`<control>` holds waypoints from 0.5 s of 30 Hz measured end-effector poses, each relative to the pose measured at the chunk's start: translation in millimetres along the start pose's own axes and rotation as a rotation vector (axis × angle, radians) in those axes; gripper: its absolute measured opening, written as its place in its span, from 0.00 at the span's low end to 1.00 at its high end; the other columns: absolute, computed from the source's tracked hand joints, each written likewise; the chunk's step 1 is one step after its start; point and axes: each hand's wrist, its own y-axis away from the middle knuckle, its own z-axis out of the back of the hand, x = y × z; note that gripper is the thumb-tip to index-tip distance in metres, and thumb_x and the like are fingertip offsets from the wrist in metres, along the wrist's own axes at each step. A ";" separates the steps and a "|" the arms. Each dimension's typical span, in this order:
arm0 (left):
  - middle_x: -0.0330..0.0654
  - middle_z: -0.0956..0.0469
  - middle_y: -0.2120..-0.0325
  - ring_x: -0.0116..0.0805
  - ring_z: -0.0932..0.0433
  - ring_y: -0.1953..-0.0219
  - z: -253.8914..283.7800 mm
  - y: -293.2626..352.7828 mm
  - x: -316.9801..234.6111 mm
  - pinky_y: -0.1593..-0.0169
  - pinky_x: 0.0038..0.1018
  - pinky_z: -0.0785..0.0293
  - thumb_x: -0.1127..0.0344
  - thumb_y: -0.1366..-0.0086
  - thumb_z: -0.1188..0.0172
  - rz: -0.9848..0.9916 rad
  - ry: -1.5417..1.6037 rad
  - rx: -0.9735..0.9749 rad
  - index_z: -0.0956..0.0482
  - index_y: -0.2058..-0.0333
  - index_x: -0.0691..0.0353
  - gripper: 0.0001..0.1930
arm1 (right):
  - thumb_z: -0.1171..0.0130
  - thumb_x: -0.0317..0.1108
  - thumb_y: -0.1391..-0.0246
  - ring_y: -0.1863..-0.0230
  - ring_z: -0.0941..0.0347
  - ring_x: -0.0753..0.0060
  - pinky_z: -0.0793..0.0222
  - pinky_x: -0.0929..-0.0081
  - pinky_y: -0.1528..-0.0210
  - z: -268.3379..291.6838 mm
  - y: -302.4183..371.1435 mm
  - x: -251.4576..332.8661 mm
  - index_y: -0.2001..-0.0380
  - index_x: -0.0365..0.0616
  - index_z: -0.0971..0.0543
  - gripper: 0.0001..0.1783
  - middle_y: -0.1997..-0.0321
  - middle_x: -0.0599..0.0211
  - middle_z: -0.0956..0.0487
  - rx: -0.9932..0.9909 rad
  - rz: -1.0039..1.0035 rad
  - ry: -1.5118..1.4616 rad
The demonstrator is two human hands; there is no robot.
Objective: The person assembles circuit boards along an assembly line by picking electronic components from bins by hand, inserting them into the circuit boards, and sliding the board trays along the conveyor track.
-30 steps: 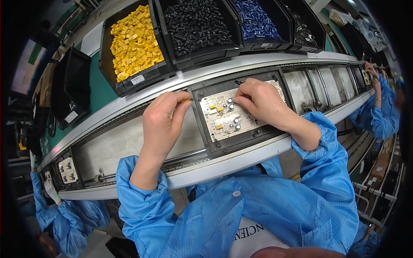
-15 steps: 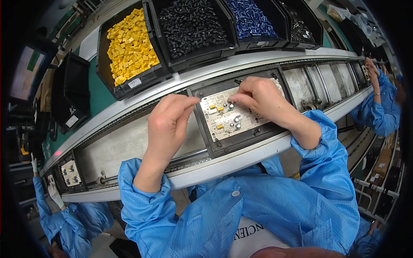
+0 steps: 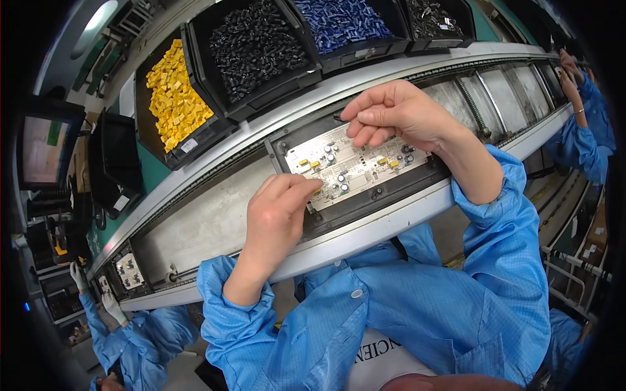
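Observation:
A pale circuit board [image 3: 355, 181] with small yellow blocks and round capacitors lies in a black carrier frame [image 3: 339, 218] on the conveyor. My left hand [image 3: 277, 208] is closed in a pinch at the board's near left corner. Its fingertips touch down beside a yellow block component [image 3: 317, 191]; anything between them is hidden. Above the far edge of the board hovers my right hand [image 3: 404, 117], fingers curled and thumb pressed to the index finger. Whatever it may hold is too small to make out.
Beyond the rail stand black bins of yellow blocks [image 3: 175, 98], black parts [image 3: 257, 49], blue parts [image 3: 342, 23] and metal-coloured parts [image 3: 435, 19]. A monitor [image 3: 49, 146] is at the left. Co-workers' gloved hand [image 3: 112, 306] and bare hand [image 3: 572, 88] are along the line.
My left hand has come down onto the board's near left corner. My right hand has lifted off the components, its fingers turned into view. The whole view has shifted slightly.

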 end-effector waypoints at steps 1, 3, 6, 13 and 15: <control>0.45 0.21 0.73 0.44 0.21 0.68 -1.8 -2.0 -2.6 0.65 0.34 0.25 0.81 0.49 0.37 -0.040 -0.054 0.023 0.18 0.66 0.63 0.11 | 0.47 0.28 0.37 0.68 0.18 0.73 0.21 0.88 0.70 -0.8 2.9 1.7 0.55 0.29 0.25 0.12 0.65 0.54 0.18 -0.030 0.001 -0.035; 0.44 0.21 0.73 0.43 0.21 0.68 -6.0 -5.1 -8.6 0.65 0.34 0.25 0.80 0.50 0.37 -0.036 -0.087 0.042 0.18 0.67 0.63 0.11 | 0.47 0.29 0.37 0.69 0.18 0.74 0.22 0.88 0.71 5.3 4.3 -0.8 0.57 0.30 0.25 0.11 0.66 0.54 0.18 -0.031 0.025 -0.044; 0.43 0.22 0.73 0.43 0.22 0.67 -10.0 -5.1 -9.4 0.65 0.35 0.25 0.80 0.53 0.35 0.004 -0.128 0.076 0.19 0.69 0.63 0.10 | 0.46 0.30 0.37 0.71 0.18 0.76 0.23 0.89 0.73 10.1 6.3 -1.3 0.61 0.32 0.24 0.10 0.68 0.56 0.18 -0.018 0.054 -0.032; 0.43 0.24 0.70 0.45 0.25 0.65 -18.9 -9.8 -15.6 0.60 0.36 0.27 0.78 0.54 0.34 0.023 -0.203 0.121 0.20 0.71 0.64 0.09 | 0.44 0.34 0.37 0.75 0.21 0.80 0.29 0.90 0.79 7.5 9.9 -1.4 0.63 0.34 0.23 0.11 0.71 0.61 0.18 0.001 0.087 0.066; 0.43 0.24 0.68 0.45 0.25 0.65 -22.7 -10.0 -15.8 0.60 0.36 0.28 0.77 0.53 0.35 0.010 -0.236 0.125 0.21 0.71 0.64 0.08 | 0.44 0.34 0.37 0.76 0.22 0.81 0.30 0.90 0.79 6.6 11.0 -0.8 0.63 0.35 0.23 0.11 0.71 0.62 0.18 0.002 0.091 0.077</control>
